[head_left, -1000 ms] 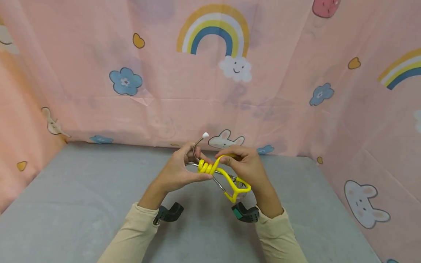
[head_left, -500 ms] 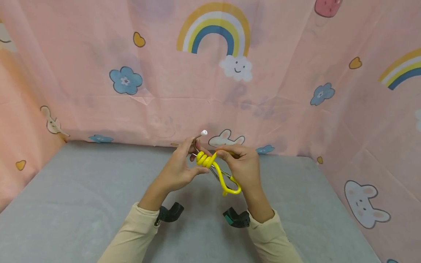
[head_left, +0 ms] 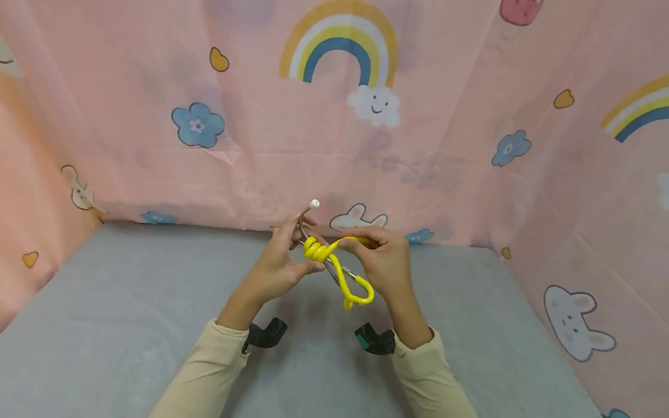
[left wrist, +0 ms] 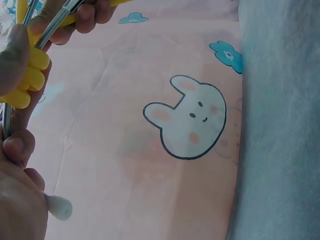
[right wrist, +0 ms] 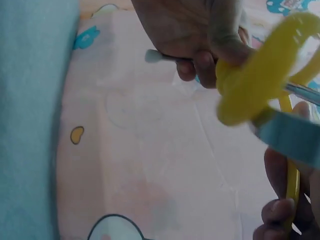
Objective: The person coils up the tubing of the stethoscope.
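Note:
Between the two hands, above the table, is a stethoscope with yellow tubing and metal ear tubes. Its tubing is wound in a coil [head_left: 316, 249] round the metal tubes. My left hand [head_left: 272, 270] grips the coil and tubes, its thumb pressing on the near side. A white ear tip [head_left: 314, 204] sticks up beyond the left fingers; the left wrist view shows an ear tip [left wrist: 60, 207] too. My right hand [head_left: 387, 258] pinches a length of yellow tube [right wrist: 293, 180] leading off the coil. Below hangs the forked yellow loop [head_left: 368, 290]. The chest piece cannot be made out clearly.
A grey cloth-covered table [head_left: 130, 325] lies under the hands. Pink printed curtain [head_left: 251, 116] hangs behind and at both sides. Dark camera mounts sit on the left wrist [head_left: 268, 334] and right wrist [head_left: 375, 339].
Both hands have shifted slightly left and up with the stethoscope. The right hand has drawn inward, and the forked loop has swung left with it. The grips look the same.

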The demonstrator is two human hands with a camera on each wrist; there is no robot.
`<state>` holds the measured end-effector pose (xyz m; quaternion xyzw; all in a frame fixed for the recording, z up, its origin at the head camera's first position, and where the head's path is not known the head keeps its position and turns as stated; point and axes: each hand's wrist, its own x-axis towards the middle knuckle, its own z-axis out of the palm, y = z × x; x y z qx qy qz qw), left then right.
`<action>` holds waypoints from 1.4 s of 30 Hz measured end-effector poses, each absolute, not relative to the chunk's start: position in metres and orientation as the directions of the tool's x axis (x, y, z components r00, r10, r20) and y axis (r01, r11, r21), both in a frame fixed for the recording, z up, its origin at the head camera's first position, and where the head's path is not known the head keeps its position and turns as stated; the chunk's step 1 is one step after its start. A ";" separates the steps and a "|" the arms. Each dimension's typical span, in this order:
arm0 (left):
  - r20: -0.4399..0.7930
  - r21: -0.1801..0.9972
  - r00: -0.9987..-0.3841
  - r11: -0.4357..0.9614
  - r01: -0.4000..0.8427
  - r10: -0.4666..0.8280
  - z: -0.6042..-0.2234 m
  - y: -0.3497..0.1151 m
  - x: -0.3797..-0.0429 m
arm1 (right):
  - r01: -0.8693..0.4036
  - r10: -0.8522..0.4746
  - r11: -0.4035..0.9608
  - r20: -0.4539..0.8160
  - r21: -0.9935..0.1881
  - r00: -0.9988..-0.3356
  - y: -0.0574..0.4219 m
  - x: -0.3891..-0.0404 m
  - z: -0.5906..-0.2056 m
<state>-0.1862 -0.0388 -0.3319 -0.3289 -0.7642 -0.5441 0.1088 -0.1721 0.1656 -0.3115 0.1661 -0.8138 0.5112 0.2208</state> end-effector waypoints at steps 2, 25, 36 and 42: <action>0.513 0.772 -0.761 0.174 0.611 0.398 -0.332 -0.039 -0.186 | -0.519 -0.107 0.404 0.524 -0.753 -0.845 0.170 -0.173 -0.311; 0.520 0.746 -0.742 0.200 0.636 0.423 -0.330 -0.024 -0.180 | -0.548 0.098 0.526 0.686 -0.651 -0.721 0.170 -0.175 -0.313; 0.523 0.810 -0.766 0.061 0.583 0.374 -0.329 -0.022 -0.178 | -0.437 0.067 0.474 0.526 -0.765 -0.848 0.177 -0.176 -0.309; 0.467 0.884 -0.855 -0.158 0.441 0.225 -0.325 -0.020 -0.176 | -0.393 -0.040 0.320 0.402 -0.862 -0.915 0.170 -0.175 -0.315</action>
